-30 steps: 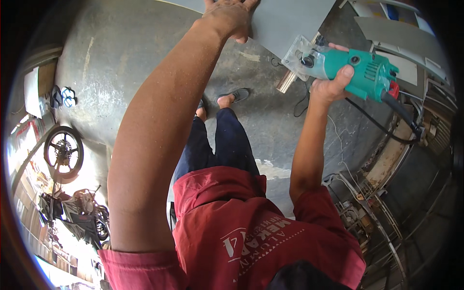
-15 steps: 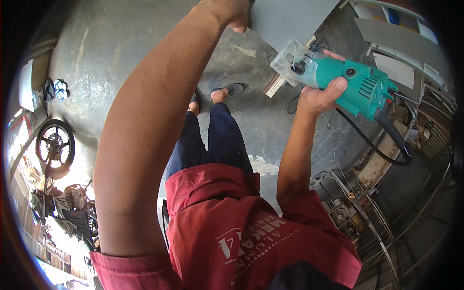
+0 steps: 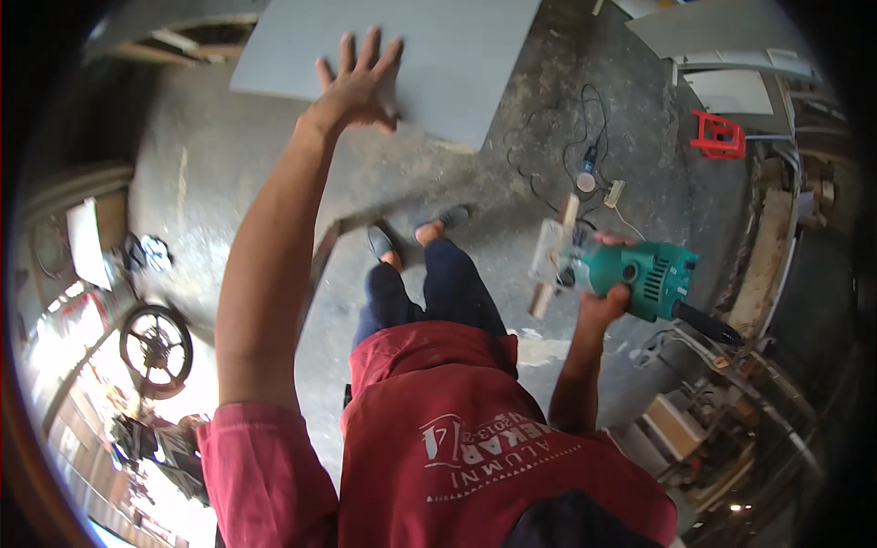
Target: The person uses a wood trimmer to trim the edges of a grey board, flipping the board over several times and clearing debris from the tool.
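A large flat grey panel (image 3: 457, 64) spans the top of the view. Over its near edge my left hand (image 3: 358, 91) is spread with fingers apart; whether the palm presses on the surface, I cannot tell. On the right, my right hand (image 3: 610, 300) wraps round the body of a green trim router (image 3: 653, 279). The router lies sideways in the grip, its clear base (image 3: 548, 251) facing left and away from the panel. A light-coloured strip (image 3: 541, 300) runs across that base. The router's black cord end (image 3: 708, 324) points right.
On the floor beyond the router lie a dark cable, a plug (image 3: 589, 160) and a white power strip (image 3: 615, 193). A red stool (image 3: 718, 135) stands at the right, near pale boards (image 3: 731, 91). A wheel (image 3: 156, 351) and sandals (image 3: 157, 254) are at the left.
My left hand has moved from the panel's corner to spread out over its near edge. The router has moved down and away from the panel. The view has shifted, showing more of the panel.
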Tool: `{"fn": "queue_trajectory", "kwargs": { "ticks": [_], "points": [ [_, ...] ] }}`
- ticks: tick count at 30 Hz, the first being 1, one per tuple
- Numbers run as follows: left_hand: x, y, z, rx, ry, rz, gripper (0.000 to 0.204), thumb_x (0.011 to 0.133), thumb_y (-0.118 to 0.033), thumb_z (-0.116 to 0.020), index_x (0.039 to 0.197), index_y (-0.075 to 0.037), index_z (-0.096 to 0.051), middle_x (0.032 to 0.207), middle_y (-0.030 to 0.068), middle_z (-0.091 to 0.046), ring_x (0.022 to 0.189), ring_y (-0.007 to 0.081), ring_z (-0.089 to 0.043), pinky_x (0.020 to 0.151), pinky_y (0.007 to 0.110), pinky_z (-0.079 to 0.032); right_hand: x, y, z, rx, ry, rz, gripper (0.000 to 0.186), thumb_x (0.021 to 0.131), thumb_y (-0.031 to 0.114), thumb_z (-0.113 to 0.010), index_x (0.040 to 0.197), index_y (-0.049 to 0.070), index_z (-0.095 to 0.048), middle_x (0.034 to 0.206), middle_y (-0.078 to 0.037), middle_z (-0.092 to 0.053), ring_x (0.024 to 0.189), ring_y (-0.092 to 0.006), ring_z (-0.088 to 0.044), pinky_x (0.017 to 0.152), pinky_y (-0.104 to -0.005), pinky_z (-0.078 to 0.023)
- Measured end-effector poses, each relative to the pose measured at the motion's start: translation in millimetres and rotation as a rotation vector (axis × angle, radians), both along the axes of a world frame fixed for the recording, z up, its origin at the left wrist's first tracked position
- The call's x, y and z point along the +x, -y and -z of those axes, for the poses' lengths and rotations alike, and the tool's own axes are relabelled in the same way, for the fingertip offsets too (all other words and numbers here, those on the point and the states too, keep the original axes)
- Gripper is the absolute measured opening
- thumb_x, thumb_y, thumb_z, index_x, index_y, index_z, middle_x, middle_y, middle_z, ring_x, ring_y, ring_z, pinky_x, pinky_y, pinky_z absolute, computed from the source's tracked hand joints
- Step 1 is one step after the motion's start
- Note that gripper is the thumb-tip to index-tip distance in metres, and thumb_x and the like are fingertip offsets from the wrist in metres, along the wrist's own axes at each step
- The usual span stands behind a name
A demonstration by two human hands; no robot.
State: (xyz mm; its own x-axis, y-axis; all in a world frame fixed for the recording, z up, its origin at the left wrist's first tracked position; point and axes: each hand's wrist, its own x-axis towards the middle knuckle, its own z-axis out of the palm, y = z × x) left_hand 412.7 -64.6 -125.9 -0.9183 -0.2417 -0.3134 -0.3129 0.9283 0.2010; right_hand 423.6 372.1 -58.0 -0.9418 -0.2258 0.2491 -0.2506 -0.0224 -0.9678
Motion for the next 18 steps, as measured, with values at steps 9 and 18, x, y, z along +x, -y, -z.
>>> {"fn": "queue_trajectory", "kwargs": {
  "ticks": [9, 18],
  "points": [
    [-44, -124, -7, 0.076, -0.176, 0.066, 0.104, 0.079, -0.054, -0.072, 0.157, -0.003, -0.027, 0.166, 0.0169, -0.021, 0.153, 0.0414, -0.015, 0.119, 0.066, -0.015, 10, -128, -15, 0.146, -0.056, 0.423, 0.067, 0.082, 0.037, -0.073, 0.132, 0.001, -0.047, 0.108, -0.015, -0.065, 0.101, -0.0268, -0.063, 0.090, -0.0403, -0.050],
    [-193, -107, 32, -0.059, -0.429, 0.056, 0.067, 0.093, -0.021, -0.053, 0.152, 0.003, -0.033, 0.162, 0.0216, -0.028, 0.150, 0.0404, -0.026, 0.121, 0.052, -0.025, -66, -174, -17, 0.085, -0.094, 0.558, 0.065, 0.089, 0.041, -0.069, 0.130, -0.003, -0.045, 0.111, -0.016, -0.062, 0.103, -0.0268, -0.060, 0.092, -0.0410, -0.049]
  ]
}}
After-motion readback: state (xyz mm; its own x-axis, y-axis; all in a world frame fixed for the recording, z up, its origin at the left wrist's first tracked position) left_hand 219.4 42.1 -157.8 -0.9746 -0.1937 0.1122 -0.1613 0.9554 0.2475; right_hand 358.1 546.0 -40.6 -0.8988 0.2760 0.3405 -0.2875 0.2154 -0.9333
